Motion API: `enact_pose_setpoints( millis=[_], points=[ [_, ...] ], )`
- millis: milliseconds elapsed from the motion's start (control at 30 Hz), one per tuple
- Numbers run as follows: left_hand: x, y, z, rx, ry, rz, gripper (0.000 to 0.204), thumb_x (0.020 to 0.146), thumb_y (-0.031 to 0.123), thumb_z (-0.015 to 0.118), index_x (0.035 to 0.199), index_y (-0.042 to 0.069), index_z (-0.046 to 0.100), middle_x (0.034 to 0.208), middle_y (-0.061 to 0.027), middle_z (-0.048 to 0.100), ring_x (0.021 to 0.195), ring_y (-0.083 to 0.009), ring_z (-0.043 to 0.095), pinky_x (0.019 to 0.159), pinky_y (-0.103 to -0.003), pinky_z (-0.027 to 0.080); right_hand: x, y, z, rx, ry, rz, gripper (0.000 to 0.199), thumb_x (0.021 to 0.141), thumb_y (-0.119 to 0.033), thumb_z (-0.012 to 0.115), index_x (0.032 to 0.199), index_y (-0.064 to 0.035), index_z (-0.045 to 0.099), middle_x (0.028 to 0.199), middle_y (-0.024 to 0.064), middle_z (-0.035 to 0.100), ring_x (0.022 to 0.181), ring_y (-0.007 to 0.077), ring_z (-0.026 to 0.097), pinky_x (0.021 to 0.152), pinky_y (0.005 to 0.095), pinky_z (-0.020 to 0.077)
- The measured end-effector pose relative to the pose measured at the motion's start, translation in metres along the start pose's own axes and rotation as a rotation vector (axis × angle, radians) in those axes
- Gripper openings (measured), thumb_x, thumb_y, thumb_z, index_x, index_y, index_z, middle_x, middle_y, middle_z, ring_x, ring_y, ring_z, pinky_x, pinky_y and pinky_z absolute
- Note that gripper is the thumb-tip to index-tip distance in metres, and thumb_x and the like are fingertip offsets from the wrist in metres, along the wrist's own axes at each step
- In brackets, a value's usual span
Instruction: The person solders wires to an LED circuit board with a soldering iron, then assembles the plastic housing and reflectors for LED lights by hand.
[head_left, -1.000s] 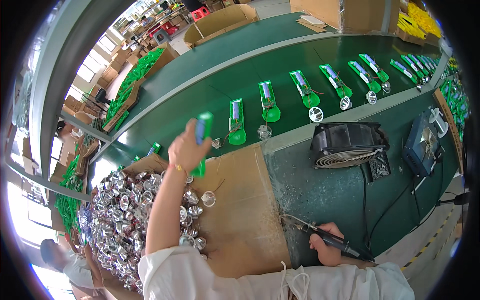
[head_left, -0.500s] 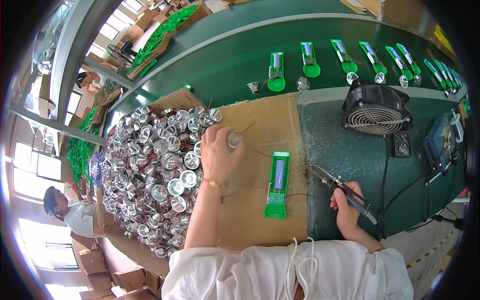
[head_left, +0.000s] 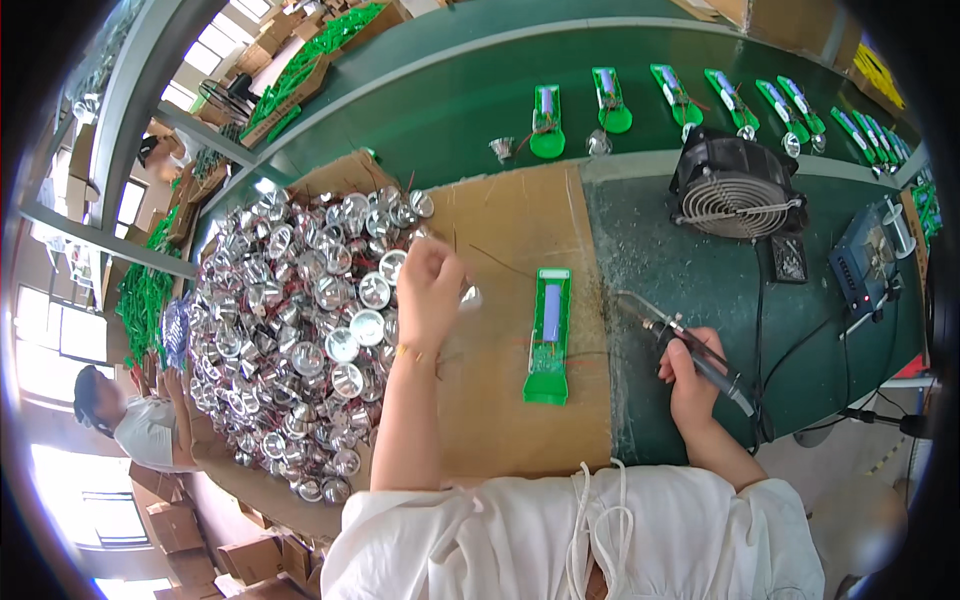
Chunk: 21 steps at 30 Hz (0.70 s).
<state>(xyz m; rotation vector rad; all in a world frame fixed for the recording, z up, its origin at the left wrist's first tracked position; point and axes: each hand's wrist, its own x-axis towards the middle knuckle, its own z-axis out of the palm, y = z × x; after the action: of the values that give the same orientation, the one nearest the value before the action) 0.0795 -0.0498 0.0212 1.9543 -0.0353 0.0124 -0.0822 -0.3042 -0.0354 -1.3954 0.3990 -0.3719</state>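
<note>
My left hand is closed, its fingers curled, beside the heap of lamp reflectors. A small silver lamp reflector shows at its side, partly covered by the hand, with thin wires near it. To the right lies an open green flashlight housing on the cardboard, wide end toward me. It holds a lilac battery cell and a small circuit board, with loose thin wires reaching out on both sides. My right hand grips a soldering iron, whose thin tip points up and left toward the housing without touching it.
The reflector heap fills a carton on the left. A black fan and a blue soldering station stand at the right, cables trailing nearby. Several green housings line the far bench. A co-worker sits at far left.
My left hand has curled its fingers more, with the reflector now lower beside it. The whole view has shifted slightly; my right hand keeps its grip on the soldering iron.
</note>
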Motion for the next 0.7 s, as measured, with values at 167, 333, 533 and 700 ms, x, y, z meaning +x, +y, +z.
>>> enact_pose_setpoints(
  millis=[167,333,533,700],
  points=[
    [-0.114,0.006,-0.009,-0.158,-0.137,-0.215,0.009,0.079,0.005,0.054,0.074,-0.001,0.055,0.063,-0.0014,0.056,0.058,-0.0057,0.05,0.053,-0.021,0.04,-0.012,-0.02,0.007,0.09,-0.122,-0.195,0.014,0.082,-0.007,0.056,0.087,0.0012,0.045,0.065,0.0075,0.053,0.051,0.0098,0.05,0.047,0.0219,0.0413],
    [-0.145,-0.011,0.004,-0.003,-0.107,-0.308,0.012,0.081,0.012,0.061,0.079,0.0,0.061,0.065,-0.003,0.056,0.057,-0.0078,0.052,0.051,-0.022,0.041,-0.031,-0.02,0.0,-0.106,-0.453,-0.202,0.016,0.076,-0.004,0.062,0.084,-0.0009,0.048,0.066,0.0068,0.054,0.055,0.0082,0.05,0.049,0.0231,0.0401],
    [-0.144,-0.013,0.021,0.063,-0.113,-0.098,0.013,0.081,0.01,0.06,0.079,-0.003,0.059,0.085,-0.0099,0.054,0.062,-0.0141,0.054,0.052,-0.026,0.044,-0.044,-0.011,0.007,-0.15,-0.37,-0.112,0.019,0.078,-0.013,0.064,0.084,-0.0011,0.051,0.066,0.0049,0.058,0.055,0.0077,0.051,0.05,0.0231,0.0417],
    [-0.142,-0.013,0.025,0.156,-0.072,0.027,0.013,0.079,0.01,0.061,0.077,-0.002,0.059,0.081,-0.0117,0.056,0.063,-0.0198,0.055,0.055,-0.029,0.044,-0.045,-0.009,0.008,-0.202,-0.436,-0.163,0.018,0.081,-0.01,0.058,0.085,0.001,0.044,0.067,0.0086,0.053,0.054,0.0098,0.051,0.049,0.0233,0.0437]
  ],
)
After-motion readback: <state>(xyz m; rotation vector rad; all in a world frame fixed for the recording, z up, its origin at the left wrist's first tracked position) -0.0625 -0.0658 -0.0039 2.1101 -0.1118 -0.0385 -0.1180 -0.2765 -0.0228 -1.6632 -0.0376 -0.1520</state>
